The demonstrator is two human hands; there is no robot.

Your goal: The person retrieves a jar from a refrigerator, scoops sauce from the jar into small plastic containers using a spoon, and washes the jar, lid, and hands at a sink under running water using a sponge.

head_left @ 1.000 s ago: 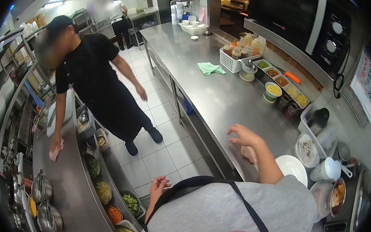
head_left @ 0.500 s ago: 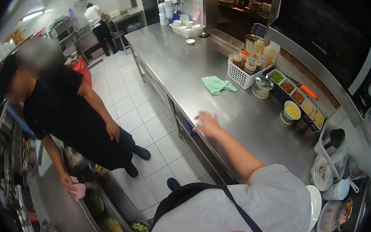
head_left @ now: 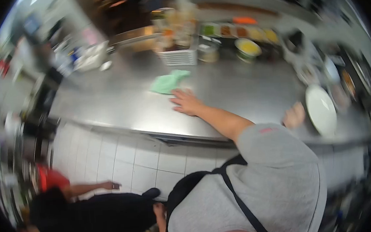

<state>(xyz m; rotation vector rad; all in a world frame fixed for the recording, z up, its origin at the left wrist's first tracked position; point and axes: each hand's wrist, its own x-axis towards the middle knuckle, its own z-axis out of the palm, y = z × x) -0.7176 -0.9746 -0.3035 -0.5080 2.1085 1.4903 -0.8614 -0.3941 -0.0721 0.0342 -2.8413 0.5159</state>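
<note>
My right hand is stretched over the steel counter, palm down with fingers spread. Its fingertips are at the near edge of a crumpled light green cloth; whether they touch it I cannot tell. What looks like my left hand is low beside my apron, its fingers too blurred to read. A white oval plate is at the counter's right, beside a pinkish thing too blurred to name.
Behind the cloth stands a white basket of sauce bottles. A tub of yellow food and a row of topping containers line the back. A co-worker in black is at lower left, one hand near the counter's front.
The view has swung right, so the counter now runs across it. My right hand has gone from the counter's front edge to beside the green cloth. More of the oval plate shows.
</note>
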